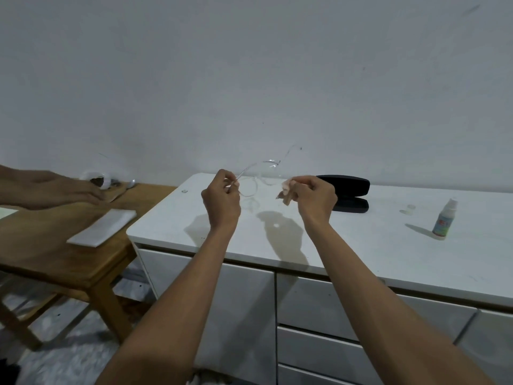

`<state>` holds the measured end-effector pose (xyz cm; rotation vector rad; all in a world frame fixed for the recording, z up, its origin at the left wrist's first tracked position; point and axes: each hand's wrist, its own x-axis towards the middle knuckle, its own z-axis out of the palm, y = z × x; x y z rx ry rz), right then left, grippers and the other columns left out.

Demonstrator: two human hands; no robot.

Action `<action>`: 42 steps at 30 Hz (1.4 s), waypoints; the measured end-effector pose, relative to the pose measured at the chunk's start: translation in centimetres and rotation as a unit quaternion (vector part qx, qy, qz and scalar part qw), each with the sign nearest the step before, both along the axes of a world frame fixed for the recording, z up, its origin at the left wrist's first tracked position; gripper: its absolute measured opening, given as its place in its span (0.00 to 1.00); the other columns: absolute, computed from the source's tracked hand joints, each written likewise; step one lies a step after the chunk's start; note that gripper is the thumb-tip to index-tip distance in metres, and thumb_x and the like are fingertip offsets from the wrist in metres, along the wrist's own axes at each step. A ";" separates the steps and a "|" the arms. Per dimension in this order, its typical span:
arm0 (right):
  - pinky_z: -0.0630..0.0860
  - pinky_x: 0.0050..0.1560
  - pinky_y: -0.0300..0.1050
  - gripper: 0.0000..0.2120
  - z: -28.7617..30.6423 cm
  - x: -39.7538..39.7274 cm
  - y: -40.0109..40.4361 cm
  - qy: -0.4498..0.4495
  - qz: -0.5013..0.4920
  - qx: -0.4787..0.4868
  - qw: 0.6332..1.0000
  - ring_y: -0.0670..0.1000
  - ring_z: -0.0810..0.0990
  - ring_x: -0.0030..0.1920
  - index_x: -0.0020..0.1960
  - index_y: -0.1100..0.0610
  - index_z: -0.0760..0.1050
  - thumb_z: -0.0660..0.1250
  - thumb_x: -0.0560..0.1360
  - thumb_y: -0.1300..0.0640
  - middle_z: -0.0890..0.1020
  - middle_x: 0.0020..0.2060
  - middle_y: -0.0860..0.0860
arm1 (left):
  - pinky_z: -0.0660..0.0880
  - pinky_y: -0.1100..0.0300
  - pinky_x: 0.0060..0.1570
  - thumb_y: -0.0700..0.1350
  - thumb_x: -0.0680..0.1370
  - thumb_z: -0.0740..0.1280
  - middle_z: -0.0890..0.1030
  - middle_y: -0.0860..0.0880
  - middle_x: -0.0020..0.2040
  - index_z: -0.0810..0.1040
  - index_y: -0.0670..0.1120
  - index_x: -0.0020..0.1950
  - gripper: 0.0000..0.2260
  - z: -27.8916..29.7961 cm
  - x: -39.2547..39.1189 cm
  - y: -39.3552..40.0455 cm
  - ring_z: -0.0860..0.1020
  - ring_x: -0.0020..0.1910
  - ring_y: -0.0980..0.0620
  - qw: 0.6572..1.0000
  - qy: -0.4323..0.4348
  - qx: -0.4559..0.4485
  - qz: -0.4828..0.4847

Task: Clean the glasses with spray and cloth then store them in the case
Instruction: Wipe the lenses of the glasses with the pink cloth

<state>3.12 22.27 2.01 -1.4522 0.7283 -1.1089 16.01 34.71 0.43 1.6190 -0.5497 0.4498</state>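
Note:
Clear-framed glasses (259,175) are held up in the air above the white cabinet top (361,240). My left hand (222,197) pinches one thin temple of the frame. My right hand (313,197) is closed on a small pinkish cloth (286,193), held just right of the lenses. The far temple sticks up against the wall. A black glasses case (348,193) lies open behind my right hand. A small white spray bottle (444,220) stands upright at the right.
Another person's hand (55,190) reaches over a wooden table (69,257) at the left, which carries a white folded sheet (102,227) and small items at the back. A bottle cap (409,210) lies near the spray bottle. White drawers sit under the cabinet top.

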 end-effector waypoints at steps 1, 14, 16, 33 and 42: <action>0.85 0.49 0.54 0.06 -0.1 -0.4 -0.6 -0.002 -0.010 0.006 1.000 0.48 0.86 0.34 0.40 0.54 0.86 0.72 0.71 0.63 0.86 0.31 0.50 | 0.82 0.47 0.38 0.33 0.76 0.70 0.82 0.46 0.37 0.74 0.53 0.40 0.15 -0.4 0.6 0.4 0.84 0.39 0.43 1.000 0.001 0.007 0.003; 0.82 0.38 0.45 0.08 -0.5 -1.5 -4.6 0.043 0.036 0.001 0.998 0.56 0.86 0.35 0.49 0.65 0.82 0.70 0.70 0.68 0.86 0.36 0.59 | 0.74 0.53 0.32 0.24 0.72 0.63 0.79 0.44 0.34 0.77 0.42 0.39 0.14 -4.2 6.6 4.1 0.78 0.36 0.42 0.982 -0.043 0.160 0.089; 0.78 0.33 0.40 0.06 -0.3 -1.2 -4.4 0.043 0.067 -0.015 0.997 0.59 0.85 0.30 0.46 0.70 0.80 0.67 0.71 0.71 0.84 0.32 0.63 | 0.70 0.57 0.32 0.24 0.73 0.63 0.77 0.45 0.33 0.76 0.41 0.38 0.13 -4.6 6.9 4.2 0.77 0.34 0.43 0.979 -0.049 0.176 0.094; 0.77 0.37 0.44 0.06 1.2 -0.4 -4.9 0.147 0.126 -0.011 0.981 0.50 0.78 0.34 0.42 0.59 0.85 0.73 0.66 0.63 0.88 0.34 0.53 | 0.78 0.51 0.42 0.24 0.74 0.60 0.82 0.40 0.51 0.78 0.41 0.53 0.16 -4.4 7.4 5.9 0.80 0.45 0.37 0.921 -0.138 0.363 0.026; 0.74 0.35 0.46 0.05 2.8 -1.9 -4.9 0.146 0.118 -0.020 0.982 0.54 0.79 0.28 0.40 0.58 0.84 0.71 0.73 0.59 0.86 0.36 0.62 | 0.78 0.48 0.58 0.37 0.72 0.69 0.79 0.43 0.65 0.80 0.45 0.60 0.17 0.9 3.7 3.3 0.75 0.63 0.42 0.916 -0.285 0.280 0.035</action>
